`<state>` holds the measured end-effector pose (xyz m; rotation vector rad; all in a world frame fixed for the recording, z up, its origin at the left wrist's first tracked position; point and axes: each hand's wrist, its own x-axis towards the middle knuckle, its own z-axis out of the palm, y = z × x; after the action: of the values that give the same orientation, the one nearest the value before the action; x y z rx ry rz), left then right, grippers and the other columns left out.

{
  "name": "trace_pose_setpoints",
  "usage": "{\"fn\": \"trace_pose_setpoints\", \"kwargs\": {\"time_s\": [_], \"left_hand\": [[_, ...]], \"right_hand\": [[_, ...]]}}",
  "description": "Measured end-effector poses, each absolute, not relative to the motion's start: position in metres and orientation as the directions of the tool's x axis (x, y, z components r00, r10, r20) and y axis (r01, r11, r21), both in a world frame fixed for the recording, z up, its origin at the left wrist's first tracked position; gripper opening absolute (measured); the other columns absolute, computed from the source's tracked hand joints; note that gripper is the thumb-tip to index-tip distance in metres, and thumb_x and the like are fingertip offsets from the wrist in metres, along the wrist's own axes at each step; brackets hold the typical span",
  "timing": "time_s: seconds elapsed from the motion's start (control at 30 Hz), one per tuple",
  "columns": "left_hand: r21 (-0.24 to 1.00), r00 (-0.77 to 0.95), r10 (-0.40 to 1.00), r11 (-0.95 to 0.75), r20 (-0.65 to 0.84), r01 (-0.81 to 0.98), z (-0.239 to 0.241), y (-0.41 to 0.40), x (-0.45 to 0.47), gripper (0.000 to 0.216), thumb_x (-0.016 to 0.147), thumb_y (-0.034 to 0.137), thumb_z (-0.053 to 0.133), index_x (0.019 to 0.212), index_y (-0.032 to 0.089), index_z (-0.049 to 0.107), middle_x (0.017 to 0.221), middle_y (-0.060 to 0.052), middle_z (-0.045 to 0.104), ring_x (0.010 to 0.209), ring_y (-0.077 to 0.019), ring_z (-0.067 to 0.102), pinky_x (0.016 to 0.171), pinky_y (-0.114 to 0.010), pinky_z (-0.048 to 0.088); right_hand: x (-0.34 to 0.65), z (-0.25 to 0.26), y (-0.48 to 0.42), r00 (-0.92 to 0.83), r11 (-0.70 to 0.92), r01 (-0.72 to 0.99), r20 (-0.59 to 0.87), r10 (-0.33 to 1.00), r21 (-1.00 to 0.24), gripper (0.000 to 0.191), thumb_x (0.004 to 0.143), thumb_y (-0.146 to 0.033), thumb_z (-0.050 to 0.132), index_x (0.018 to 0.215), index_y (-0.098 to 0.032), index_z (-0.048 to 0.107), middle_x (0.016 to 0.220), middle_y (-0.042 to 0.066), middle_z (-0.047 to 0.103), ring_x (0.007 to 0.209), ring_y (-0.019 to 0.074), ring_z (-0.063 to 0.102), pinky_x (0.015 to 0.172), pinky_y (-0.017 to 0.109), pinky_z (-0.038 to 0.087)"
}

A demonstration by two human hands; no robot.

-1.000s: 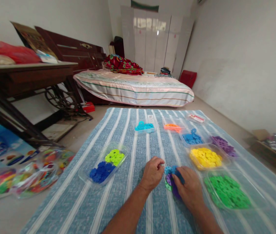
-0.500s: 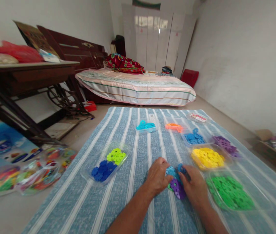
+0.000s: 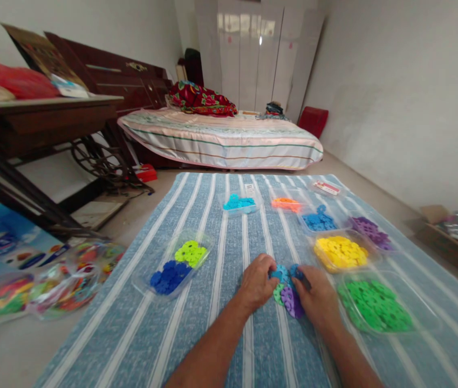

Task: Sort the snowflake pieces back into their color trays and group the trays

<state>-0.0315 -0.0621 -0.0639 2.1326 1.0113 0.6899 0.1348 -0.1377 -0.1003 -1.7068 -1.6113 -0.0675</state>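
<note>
Just over the striped cloth, my left hand (image 3: pixel 258 281) and my right hand (image 3: pixel 318 295) are closed on opposite sides of a small cluster of joined snowflake discs. My left fingers pinch its light blue disc (image 3: pixel 281 274). The right thumb and fingers grip a darker blue disc (image 3: pixel 294 271) at the upper right. Below these, a pale green disc (image 3: pixel 278 294) and several purple discs (image 3: pixel 291 302) show between the hands. My fingers partly hide how the pieces interlock.
To the right are tubs of green discs (image 3: pixel 378 307), yellow discs (image 3: pixel 341 252), blue discs (image 3: pixel 318 220) and purple discs (image 3: pixel 371 233). Farther back lie orange discs (image 3: pixel 286 204) and cyan discs (image 3: pixel 239 203). A left tub has lime discs (image 3: pixel 190 253) and navy discs (image 3: pixel 169 277).
My left thumb and fingers have shifted on the cluster, leaving more of the light blue and pale green discs in sight. The view has tilted slightly.
</note>
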Motion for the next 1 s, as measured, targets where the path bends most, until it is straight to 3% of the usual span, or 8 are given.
{"fn": "trace_pose_setpoints", "kwargs": {"time_s": [0.1,0.27,0.6,0.8,1.0], "left_hand": [[0.786,0.484,0.858,-0.414,0.170,0.458,-0.067,-0.057,-0.031,0.013,0.067,0.010,0.051,0.076,0.019,0.051,0.080,0.001,0.052,0.075,-0.0136,0.050,0.070,-0.025,0.042],[0.797,0.369,0.906,-0.376,0.208,0.473,-0.076,-0.055,-0.028,0.027,0.069,0.008,0.049,0.092,0.020,0.054,0.088,0.000,0.055,0.081,-0.0140,0.054,0.073,-0.026,0.045],[0.633,0.323,0.883,-0.469,0.340,0.616,-0.076,-0.057,-0.029,0.022,0.074,0.007,0.047,0.090,0.017,0.058,0.099,-0.007,0.059,0.096,-0.0188,0.055,0.090,-0.033,0.046],[0.506,0.506,0.777,-0.629,0.375,0.590,-0.072,-0.063,-0.028,0.028,0.075,0.023,0.061,0.102,0.018,0.061,0.123,-0.010,0.055,0.115,-0.0258,0.047,0.100,-0.042,0.039],[0.470,0.633,0.701,-0.703,0.328,0.534,-0.070,-0.065,-0.030,0.028,0.077,0.025,0.062,0.104,0.020,0.061,0.118,-0.006,0.060,0.114,-0.0253,0.049,0.100,-0.045,0.038]], "right_hand": [[0.135,-0.098,-0.138,0.206,0.094,0.862,0.512,0.834,-0.498,0.026,0.087,-0.036,0.048,0.098,-0.017,0.060,0.096,0.010,0.064,0.091,0.0226,0.057,0.083,0.039,0.047],[0.137,-0.098,-0.138,0.206,0.088,0.864,0.508,0.836,-0.496,0.025,0.085,-0.034,0.048,0.098,-0.016,0.061,0.097,0.010,0.064,0.092,0.0229,0.057,0.083,0.039,0.047],[0.136,-0.100,-0.139,0.188,0.080,0.876,0.490,0.852,-0.476,0.026,0.084,-0.032,0.048,0.100,-0.015,0.061,0.100,0.011,0.064,0.094,0.0243,0.057,0.086,0.042,0.046],[0.135,-0.104,-0.137,0.236,0.034,0.876,0.488,0.840,-0.482,0.040,0.084,-0.036,0.048,0.113,-0.010,0.056,0.106,0.015,0.063,0.098,0.0265,0.057,0.086,0.044,0.047],[0.135,-0.107,-0.137,0.220,0.040,0.887,0.496,0.840,-0.461,0.040,0.085,-0.036,0.048,0.115,-0.011,0.055,0.108,0.015,0.063,0.099,0.0265,0.057,0.087,0.043,0.047]]}}
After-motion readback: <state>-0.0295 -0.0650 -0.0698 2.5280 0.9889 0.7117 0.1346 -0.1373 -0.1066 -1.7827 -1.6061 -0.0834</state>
